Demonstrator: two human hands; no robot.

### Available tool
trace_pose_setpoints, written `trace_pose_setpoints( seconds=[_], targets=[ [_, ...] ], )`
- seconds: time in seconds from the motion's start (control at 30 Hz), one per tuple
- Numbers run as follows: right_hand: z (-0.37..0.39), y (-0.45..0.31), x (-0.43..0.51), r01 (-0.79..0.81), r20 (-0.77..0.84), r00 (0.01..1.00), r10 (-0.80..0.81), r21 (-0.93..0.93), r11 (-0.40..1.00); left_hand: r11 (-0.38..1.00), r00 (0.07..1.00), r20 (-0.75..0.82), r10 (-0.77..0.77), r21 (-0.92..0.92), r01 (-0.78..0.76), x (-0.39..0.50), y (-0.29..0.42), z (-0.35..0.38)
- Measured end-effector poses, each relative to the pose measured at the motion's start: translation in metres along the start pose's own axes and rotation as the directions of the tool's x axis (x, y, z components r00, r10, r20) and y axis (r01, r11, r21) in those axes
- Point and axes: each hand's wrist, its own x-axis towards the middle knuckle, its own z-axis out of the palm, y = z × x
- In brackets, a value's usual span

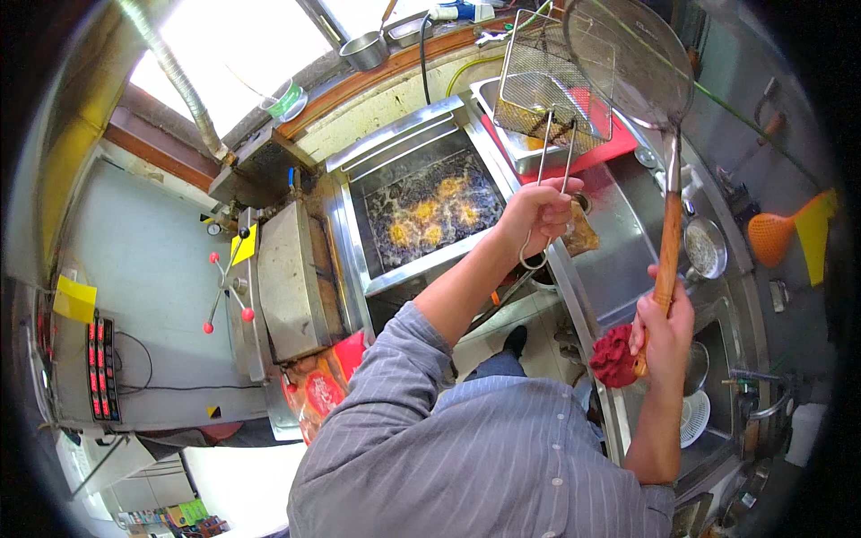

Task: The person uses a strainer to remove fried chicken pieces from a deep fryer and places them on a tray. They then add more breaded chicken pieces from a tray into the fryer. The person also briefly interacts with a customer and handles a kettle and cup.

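My left hand [538,212] grips the wire handle of a mesh fry basket [521,91]. The basket is held over a steel pan [538,161] on a red cutting board [622,138]. Golden food shows through the mesh; I cannot tell whether it lies in the basket or the pan. In my right hand [666,333] is the wooden handle of a large round mesh skimmer [629,54], its head raised beside the basket. A crumpled red cloth [609,360] is by that hand. Several golden pieces [425,210] fry in bubbling oil inside a deep fryer [430,263].
Left of the fryer stands a lidded steel appliance [292,269] with a red-knobbed spoked handle [227,292]. A red food package [323,390] lies below it. On the right are a steel counter [619,228], a small strainer [705,249] and a sink [723,329]. A saucepan [365,50] rests on the windowsill.
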Motion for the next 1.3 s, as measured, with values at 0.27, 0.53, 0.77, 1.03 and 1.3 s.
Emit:
trace_pose_setpoints(
  seconds=[0.27,0.53,0.77,1.03,1.3],
  targets=[
    [0.081,-0.036,0.14,-0.053,0.041,0.997,0.06,-0.156,0.986,0.963,0.992,-0.012,0.127,-0.239,-0.126,0.093,0.058,-0.041],
    [0.097,-0.044,0.217,-0.089,0.042,0.994,0.097,-0.162,0.983,0.926,0.96,-0.161,0.229,-0.27,-0.266,0.161,0.066,-0.056],
    [0.099,-0.046,0.248,-0.094,0.025,0.995,0.098,-0.123,0.988,0.891,0.945,-0.203,0.256,-0.33,-0.312,0.206,0.074,-0.069],
    [0.092,-0.037,0.27,-0.08,0.054,0.995,0.086,-0.1,0.992,0.859,0.936,-0.26,0.239,-0.394,-0.328,0.244,0.073,-0.087],
    [0.075,-0.02,0.28,-0.1,0.027,0.994,0.104,-0.106,0.989,0.844,0.928,-0.276,0.249,-0.409,-0.348,0.26,0.058,-0.108]
  ],
)
